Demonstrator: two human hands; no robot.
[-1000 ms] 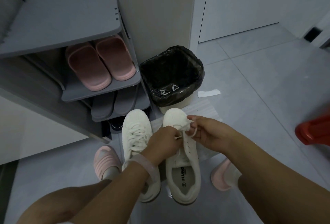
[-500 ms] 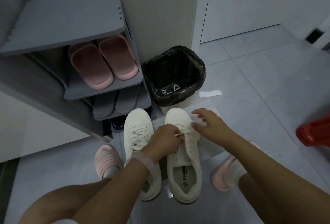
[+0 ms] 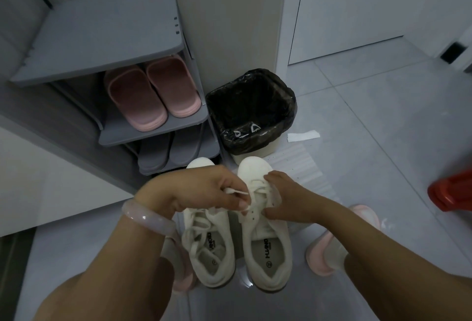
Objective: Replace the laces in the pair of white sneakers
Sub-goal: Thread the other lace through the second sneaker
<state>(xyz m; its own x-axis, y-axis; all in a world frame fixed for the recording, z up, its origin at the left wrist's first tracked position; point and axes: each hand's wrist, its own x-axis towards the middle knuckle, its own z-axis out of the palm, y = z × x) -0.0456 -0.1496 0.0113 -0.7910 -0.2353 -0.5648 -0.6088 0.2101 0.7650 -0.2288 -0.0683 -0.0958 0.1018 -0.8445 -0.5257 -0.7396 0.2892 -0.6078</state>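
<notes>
Sneakers sit side by side on the floor; right sneaker [image 3: 265, 218] braced by right hand [image 3: 286, 200], fingers curled on its upper. Left hand [image 3: 204, 190] pinches lace [image 3: 240, 192]. Risk: sharp tug lifts shoe or snags an eyelet.

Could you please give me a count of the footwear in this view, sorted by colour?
White sneakers: 2, left sneaker and right sneaker
Pink slippers on the shoe rack: 2, and
Pink slippers on the person's feet: 2, and
Grey slippers on the lower shelf: 2, and
Total: 8
</notes>
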